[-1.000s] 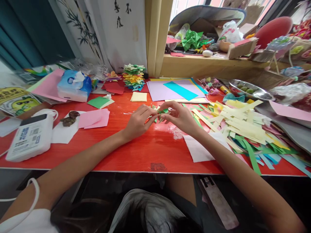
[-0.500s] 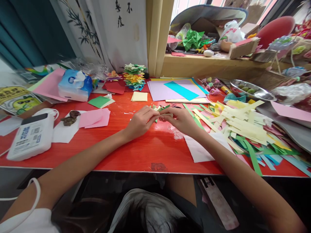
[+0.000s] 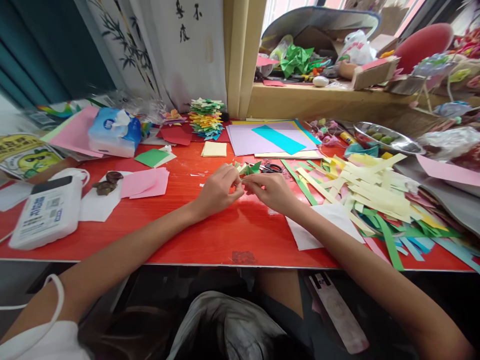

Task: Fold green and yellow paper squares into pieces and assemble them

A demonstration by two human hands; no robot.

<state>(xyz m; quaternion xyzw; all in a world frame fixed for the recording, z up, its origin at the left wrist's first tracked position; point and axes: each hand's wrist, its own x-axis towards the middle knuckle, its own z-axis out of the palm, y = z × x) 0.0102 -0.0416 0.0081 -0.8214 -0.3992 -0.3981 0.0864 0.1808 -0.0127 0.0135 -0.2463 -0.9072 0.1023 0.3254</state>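
My left hand [image 3: 222, 187] and my right hand [image 3: 273, 189] meet over the middle of the red table [image 3: 210, 237]. Fingers of both are closed in a pinch, tip to tip. Between them is a small piece of paper, now almost wholly hidden by the fingertips; its fold cannot be made out. Just beyond the fingertips lie small folded green and pale yellow paper pieces [image 3: 253, 169]. Black-handled scissors [image 3: 271, 168] rest right behind my right hand.
Many cut paper strips [image 3: 378, 192] cover the right side, beside a white sheet [image 3: 330, 227]. Farther back stand a folded-paper stack [image 3: 206, 120], lilac sheets [image 3: 243, 142] and a metal bowl [image 3: 405, 145]. Pink paper [image 3: 146, 183], a tissue pack [image 3: 114, 132] and a white box [image 3: 47, 212] are on the left.
My fingertips have drawn closer together and slightly lower. The pale paper that showed at my right fingers is now hidden, while the scissors and green folded paper behind show more.
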